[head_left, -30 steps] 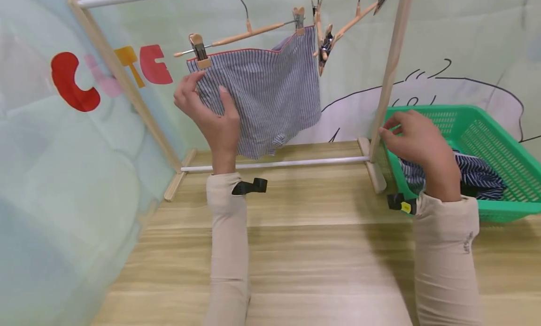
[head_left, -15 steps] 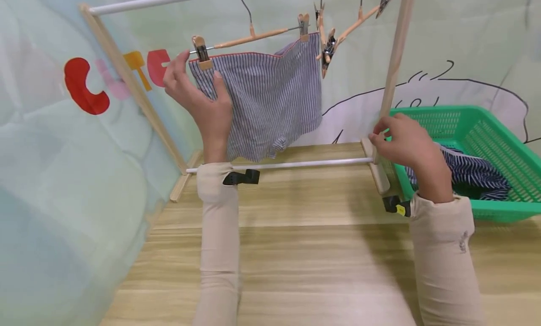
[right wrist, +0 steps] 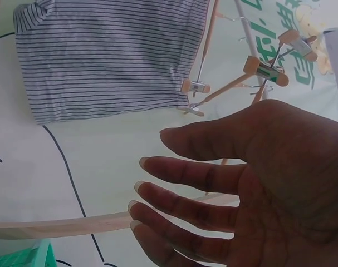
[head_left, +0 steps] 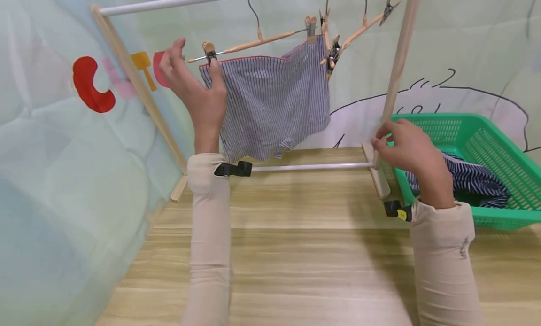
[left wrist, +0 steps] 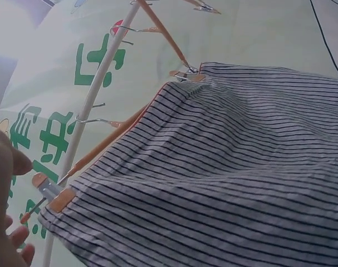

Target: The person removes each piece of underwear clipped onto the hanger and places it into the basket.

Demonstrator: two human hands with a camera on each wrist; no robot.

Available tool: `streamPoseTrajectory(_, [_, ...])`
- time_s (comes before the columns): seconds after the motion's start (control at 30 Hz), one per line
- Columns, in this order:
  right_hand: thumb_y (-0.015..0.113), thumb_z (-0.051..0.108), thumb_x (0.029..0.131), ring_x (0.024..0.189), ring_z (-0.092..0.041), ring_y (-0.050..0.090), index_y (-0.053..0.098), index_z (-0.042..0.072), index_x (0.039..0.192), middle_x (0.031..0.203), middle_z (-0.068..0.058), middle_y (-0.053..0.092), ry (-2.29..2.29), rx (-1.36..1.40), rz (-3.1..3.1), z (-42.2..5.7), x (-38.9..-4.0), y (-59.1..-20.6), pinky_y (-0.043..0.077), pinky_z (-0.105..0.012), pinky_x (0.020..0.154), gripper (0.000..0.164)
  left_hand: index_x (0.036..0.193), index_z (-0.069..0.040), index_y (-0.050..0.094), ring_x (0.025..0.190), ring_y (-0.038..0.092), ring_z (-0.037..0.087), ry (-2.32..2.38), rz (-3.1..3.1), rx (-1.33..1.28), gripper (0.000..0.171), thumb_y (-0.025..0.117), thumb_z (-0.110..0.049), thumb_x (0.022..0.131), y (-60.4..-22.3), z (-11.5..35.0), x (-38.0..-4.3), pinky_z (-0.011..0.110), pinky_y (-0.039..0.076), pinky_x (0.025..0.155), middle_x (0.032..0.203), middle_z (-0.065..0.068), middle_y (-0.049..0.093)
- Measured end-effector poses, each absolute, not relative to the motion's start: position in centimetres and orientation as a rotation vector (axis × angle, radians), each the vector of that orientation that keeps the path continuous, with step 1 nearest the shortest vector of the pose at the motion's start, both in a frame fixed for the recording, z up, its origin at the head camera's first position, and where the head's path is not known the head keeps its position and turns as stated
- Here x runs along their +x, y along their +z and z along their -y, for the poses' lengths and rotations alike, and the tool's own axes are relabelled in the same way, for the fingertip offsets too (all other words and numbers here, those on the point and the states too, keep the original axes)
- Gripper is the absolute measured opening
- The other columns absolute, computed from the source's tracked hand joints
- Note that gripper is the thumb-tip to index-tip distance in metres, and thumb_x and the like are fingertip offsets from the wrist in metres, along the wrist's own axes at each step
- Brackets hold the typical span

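Arms (head_left: 209, 251) forward, left grip (head_left: 194, 89) high, thumb (head_left: 216, 74) apart from fingers (head_left: 173, 60), right grip (head_left: 410, 147) lower, fingers loosely curved.

Head view: set above and behind the sleeved forearms (head_left: 211, 251), facing forward and down across the wooden surface (head_left: 313, 269) to the clothes rack (head_left: 313, 167); widest of the three. Left wrist view: close to the striped shorts (left wrist: 202, 156), tilted upward, toward the rack's top rod (left wrist: 96, 86). Right wrist view: right hand (right wrist: 258, 183) very near at lower right, shorts beyond, scene turned sideways. All three share shorts and clip hangers (head_left: 274, 38); head and right wrist share the green basket (right wrist: 32, 257).
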State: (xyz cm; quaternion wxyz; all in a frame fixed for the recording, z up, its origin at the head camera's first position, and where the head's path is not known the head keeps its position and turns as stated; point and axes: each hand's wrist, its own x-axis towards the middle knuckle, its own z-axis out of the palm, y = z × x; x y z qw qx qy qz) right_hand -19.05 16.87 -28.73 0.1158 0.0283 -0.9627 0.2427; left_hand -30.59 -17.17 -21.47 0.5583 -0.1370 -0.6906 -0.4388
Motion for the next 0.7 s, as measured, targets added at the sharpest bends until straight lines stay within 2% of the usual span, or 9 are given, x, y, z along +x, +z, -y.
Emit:
streamPoseTrajectory(0.1, [0.051, 0.025, 0.094, 0.093, -0.039, 0.044, 0.06, -0.002, 0.104, 0.105, -0.024, 0.049, 0.721, 0.084, 2.818, -16.7, -19.1, -28.9, 0.044, -0.053, 0.069, 0.03, 0.131, -0.004, 0.042, 0.112, 0.033, 0.01, -1.11, 1.609, -0.384, 0.049, 0.059, -0.018, 0.087, -21.1, 17.0, -29.8, 0.024, 0.031, 0.096, 0.129, 0.01, 0.034])
streamPoseTrajectory(0.23, [0.051, 0.024, 0.094, 0.093, -0.039, 0.044, 0.061, -0.002, 0.104, 0.105, -0.024, 0.049, 0.711, 0.075, 2.806, -16.6, -19.1, -29.0, 0.044, -0.053, 0.07, 0.03, 0.131, -0.003, 0.042, 0.11, 0.036, 0.012, -1.158, 1.66, -0.406, 0.047, 0.057, -0.015, 0.089, -20.6, 16.9, -28.9, 0.023, 0.036, 0.091, 0.127, 0.011, 0.036])
streamPoseTrajectory(0.53, [0.052, 0.024, 0.094, 0.096, -0.039, 0.043, 0.061, -0.001, 0.105, 0.107, -0.024, 0.049, 0.73, 0.06, 2.807, -16.6, -19.0, -29.2, 0.045, -0.054, 0.07, 0.029, 0.13, -0.012, 0.047, 0.107, 0.043, 0.009, -1.132, 1.749, -0.409, 0.042, 0.056, -0.026, 0.091, -21.2, 17.1, -30.4, 0.018, 0.043, 0.088, 0.126, 0.005, 0.045])
streamPoseTrajectory(0.7, [0.051, 0.024, 0.094, 0.097, -0.04, 0.043, 0.061, -0.001, 0.105, 0.108, -0.024, 0.049, 0.707, 0.062, 2.793, -16.6, -18.9, -28.9, 0.044, -0.056, 0.073, 0.029, 0.128, -0.012, 0.048, 0.107, 0.043, 0.007, -1.101, 1.751, -0.406, 0.042, 0.056, -0.031, 0.091, -20.9, 17.0, -30.2, 0.017, 0.041, 0.086, 0.123, 0.004, 0.049])
